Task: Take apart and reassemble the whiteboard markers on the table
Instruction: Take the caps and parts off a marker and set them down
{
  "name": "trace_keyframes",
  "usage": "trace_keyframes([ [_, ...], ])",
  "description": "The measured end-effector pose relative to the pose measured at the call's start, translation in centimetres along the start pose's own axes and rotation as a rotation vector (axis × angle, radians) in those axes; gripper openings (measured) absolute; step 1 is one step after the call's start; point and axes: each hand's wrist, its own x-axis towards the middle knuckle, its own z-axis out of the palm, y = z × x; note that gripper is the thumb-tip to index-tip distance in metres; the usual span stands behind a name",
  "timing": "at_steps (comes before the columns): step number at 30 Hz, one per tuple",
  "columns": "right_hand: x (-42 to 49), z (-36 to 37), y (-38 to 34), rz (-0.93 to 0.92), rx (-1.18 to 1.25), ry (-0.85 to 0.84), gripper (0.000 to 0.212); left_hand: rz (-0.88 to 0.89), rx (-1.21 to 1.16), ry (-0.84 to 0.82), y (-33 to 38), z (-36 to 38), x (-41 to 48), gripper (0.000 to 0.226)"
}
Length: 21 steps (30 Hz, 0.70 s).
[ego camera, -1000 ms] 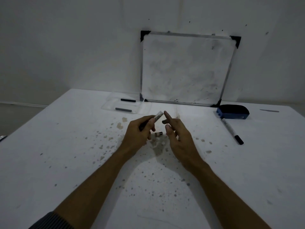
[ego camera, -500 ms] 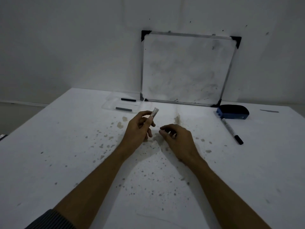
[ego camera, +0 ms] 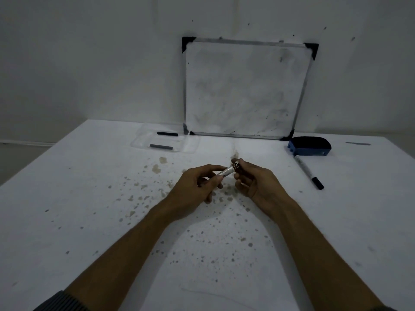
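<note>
My left hand (ego camera: 198, 187) grips a grey-white marker barrel (ego camera: 226, 171), its open end pointing up and right. My right hand (ego camera: 256, 181) pinches a small marker end piece (ego camera: 237, 165) between thumb and fingers, right at the barrel's end; whether they touch is unclear. Both hands hover just above the stained white table (ego camera: 89, 221) at its middle. A whole marker with a black cap (ego camera: 308, 171) lies to the right, apart from my hands.
A clear plastic tray (ego camera: 143, 142) at the back holds two short dark marker parts (ego camera: 161, 147). A whiteboard (ego camera: 244, 90) leans on the wall. A blue and black eraser (ego camera: 311, 146) sits at its right foot.
My right hand went down to the table, picked up the small piece lying there, and brought it up to the end of the barrel. The left hand tilted the barrel toward it.
</note>
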Motion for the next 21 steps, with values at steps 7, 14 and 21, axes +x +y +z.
trace_keyframes([
  [7,-0.2,0.5,0.6,-0.115,-0.134,0.053,0.024,-0.008,0.021,0.016,-0.3,0.0,-0.1,0.031],
  [14,-0.6,1.0,1.3,-0.434,-0.423,0.072,0.025,-0.073,0.024,0.034,-0.2,-0.2,0.1,0.029],
  [21,-0.7,0.9,1.1,-0.371,-0.324,-0.034,0.027,-0.147,-0.162,-0.022,0.6,-1.0,-0.1,0.03],
])
